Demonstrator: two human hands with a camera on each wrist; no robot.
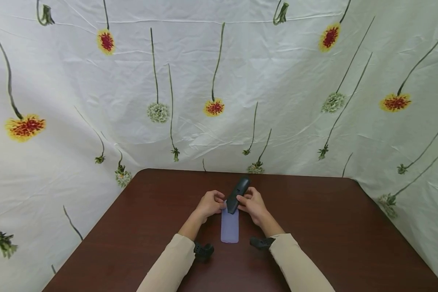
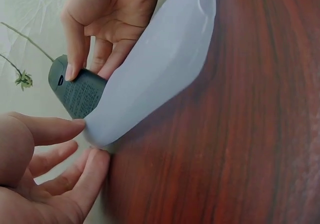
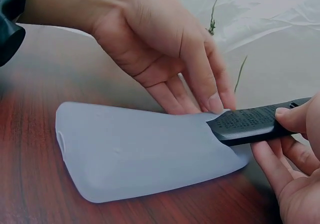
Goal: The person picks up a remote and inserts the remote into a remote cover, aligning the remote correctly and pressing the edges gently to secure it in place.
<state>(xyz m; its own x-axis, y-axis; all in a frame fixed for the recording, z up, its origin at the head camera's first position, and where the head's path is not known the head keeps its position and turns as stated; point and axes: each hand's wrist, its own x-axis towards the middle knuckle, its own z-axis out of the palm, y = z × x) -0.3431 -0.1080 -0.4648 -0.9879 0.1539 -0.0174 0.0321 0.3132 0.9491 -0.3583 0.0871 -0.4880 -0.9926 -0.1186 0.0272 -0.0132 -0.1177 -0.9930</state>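
A dark remote control, with small print on its back in both wrist views, slants over the upper end of a translucent pale sleeve. My right hand pinches the remote between thumb and fingers. At the sleeve's open end my left hand pinches the rim between thumb and finger. The remote's near end sits at the mouth of the sleeve in the right wrist view. A small oval hole shows at the sleeve's other end.
The dark reddish-brown table extends around the hands. Behind it and at its sides hangs a white flowered cloth. Black wrist devices sit below both hands, either side of the sleeve.
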